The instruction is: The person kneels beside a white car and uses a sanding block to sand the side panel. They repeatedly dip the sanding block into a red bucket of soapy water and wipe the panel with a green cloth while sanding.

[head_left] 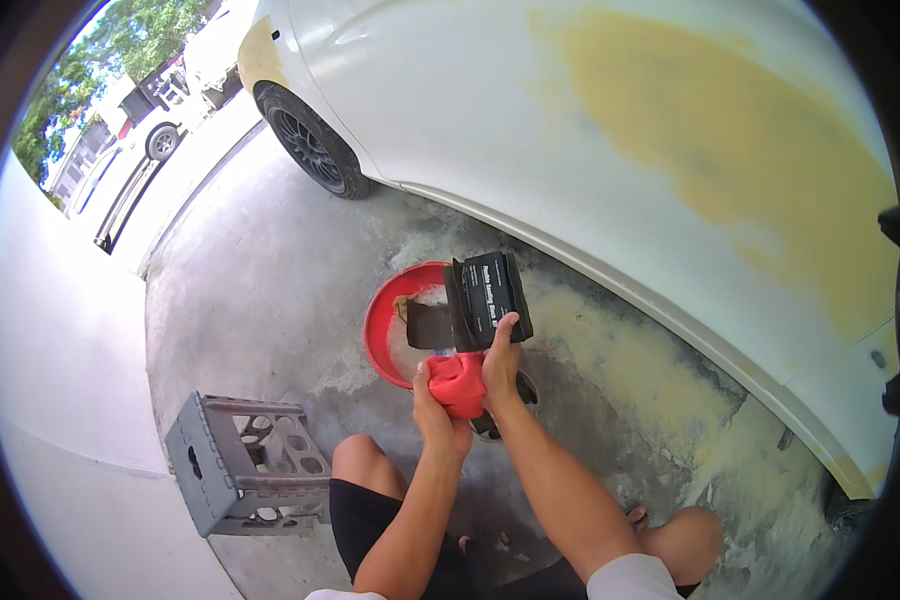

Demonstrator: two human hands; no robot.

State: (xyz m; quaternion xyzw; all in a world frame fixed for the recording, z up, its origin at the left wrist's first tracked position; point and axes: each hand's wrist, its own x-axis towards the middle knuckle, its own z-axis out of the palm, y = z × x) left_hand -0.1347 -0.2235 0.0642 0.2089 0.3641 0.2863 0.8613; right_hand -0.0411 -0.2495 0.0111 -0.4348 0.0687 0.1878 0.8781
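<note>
- Sanding block point(490, 298), black and oblong, stands above the red basin point(382, 318), gripped at its lower end, with a dark strip of sandpaper point(429, 324) hanging from its left side over the basin.
- Far left, a pale wall point(50, 400) runs along the concrete floor point(260, 270).
- A grey folding step stool point(240, 465) lies tipped on the floor, just left of the person's left knee point(358, 458).
- The left hand point(436, 405) is closed around a red cloth point(458, 383), thumb on top, holding it just below the block.
- The red basin sits on the floor, its inside pale with milky water.
- The right hand point(500, 362) is wrapped around the bottom of the sanding block, thumb up along its face, and presses against the red cloth.
- A dark round thing point(523, 392) on the floor shows partly behind the right wrist; what it is I cannot tell.
- To the right, a white car point(530, 110) carries a broad yellow sanded patch point(730, 140); yellowish residue stains the floor beneath it.
</note>
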